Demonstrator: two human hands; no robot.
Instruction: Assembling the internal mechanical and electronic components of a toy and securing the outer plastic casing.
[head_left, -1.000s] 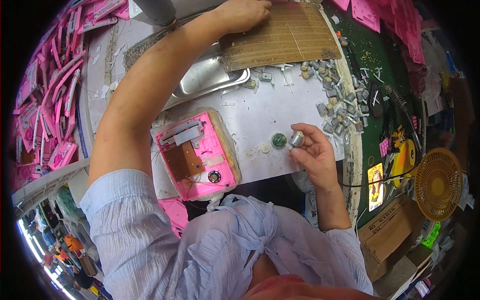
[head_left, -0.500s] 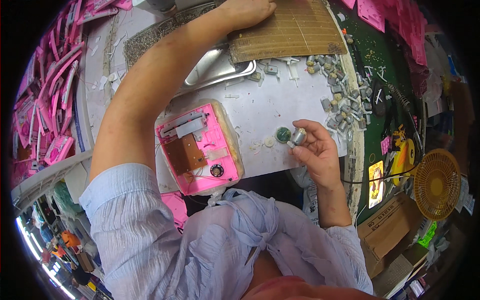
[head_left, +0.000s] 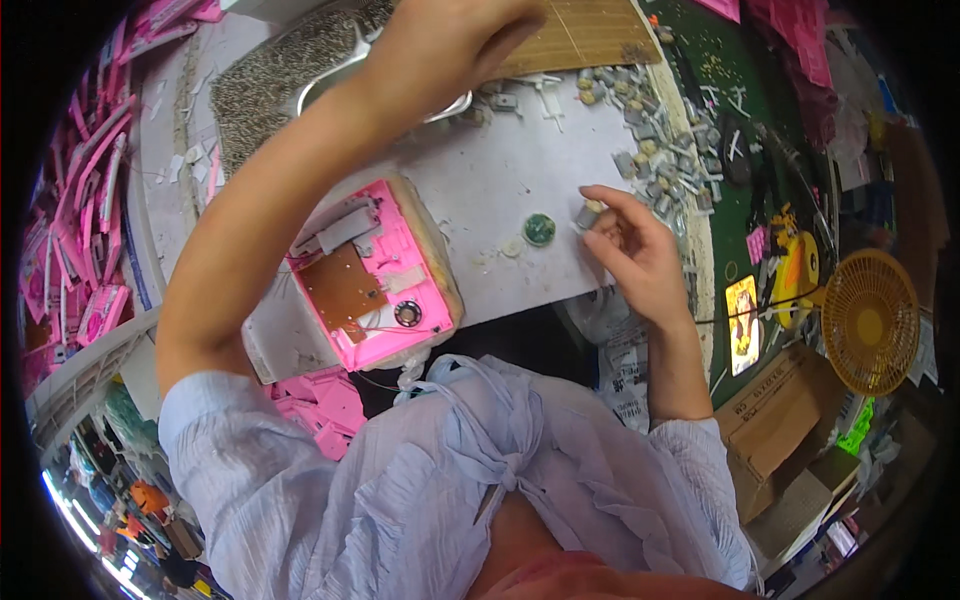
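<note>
A small metal motor sits between the thumb and fingers of my right hand, above the white work surface. My left hand reaches over the metal tray toward the cardboard sheet; its fingers are blurred and partly beyond the upper edge. Below my left forearm lies an open pink plastic housing, holding a brown board and a round black speaker. Left of the motor are a round green piece and a small white disc.
Many small motors lie heaped at the right edge of the table. Pink plastic parts are piled on the far left. A yellow fan, a lit phone and a cardboard box stand at the right.
My left hand has risen off the cardboard sheet and blurs near the upper edge. The view has shifted, so the table appears higher. My right hand still holds the motor.
</note>
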